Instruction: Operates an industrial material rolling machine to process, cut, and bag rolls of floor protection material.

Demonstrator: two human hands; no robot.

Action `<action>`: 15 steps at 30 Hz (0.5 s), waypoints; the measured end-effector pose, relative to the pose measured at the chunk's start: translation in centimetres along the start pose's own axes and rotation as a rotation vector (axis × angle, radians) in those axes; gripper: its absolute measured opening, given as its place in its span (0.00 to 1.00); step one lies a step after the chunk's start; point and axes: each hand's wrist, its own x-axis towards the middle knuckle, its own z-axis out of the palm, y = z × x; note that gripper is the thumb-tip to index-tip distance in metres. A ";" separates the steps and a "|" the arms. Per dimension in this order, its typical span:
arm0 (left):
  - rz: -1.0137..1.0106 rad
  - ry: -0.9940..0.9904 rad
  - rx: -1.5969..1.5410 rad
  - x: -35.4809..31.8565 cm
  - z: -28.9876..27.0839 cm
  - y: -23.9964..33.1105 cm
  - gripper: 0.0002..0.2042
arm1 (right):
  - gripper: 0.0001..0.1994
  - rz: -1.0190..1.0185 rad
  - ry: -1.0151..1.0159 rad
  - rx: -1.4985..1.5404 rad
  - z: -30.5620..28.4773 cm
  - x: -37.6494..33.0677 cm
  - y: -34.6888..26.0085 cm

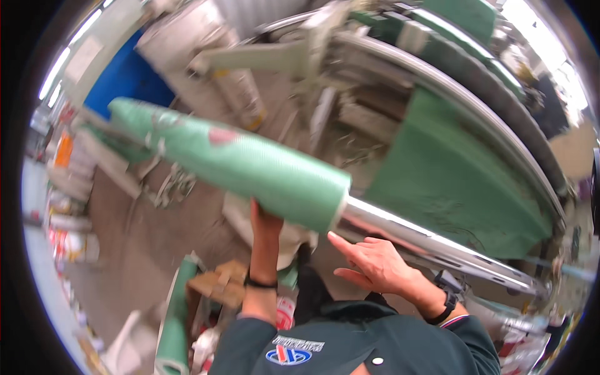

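Note:
A large roll of green woven sheet [250, 165] lies slantwise across the middle, with a reddish patch on its upper side. My left hand [266, 220] grips it from below, its fingers mostly hidden beneath the roll. By the roll's near right end, my right hand [375, 262] has its index finger stretched toward the lower rim and its thumb apart; nothing is in it. A shiny metal bar [431, 240] runs from that end toward the right. Whether the bar passes through the roll cannot be seen.
On the right, a machine with a long curved rail [465, 94] carries a hanging green sheet [431, 181]. Another green roll [177, 319] stands at lower left beside a cardboard box [219, 284]. Scraps [174, 184] litter the floor; a blue panel [131, 78] is far left.

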 end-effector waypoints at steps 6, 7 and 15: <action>0.192 0.215 -0.065 4.7 -6.3 13.8 0.25 | 0.28 -0.076 -0.135 0.085 4.4 0.1 -2.3; 0.200 0.230 -0.060 3.6 -8.4 13.8 0.25 | 0.26 0.030 -0.072 0.099 4.8 -1.6 -2.4; -0.340 0.405 -0.058 -9.0 -11.1 -2.4 0.23 | 0.23 0.369 0.268 -0.018 5.8 -16.5 -4.8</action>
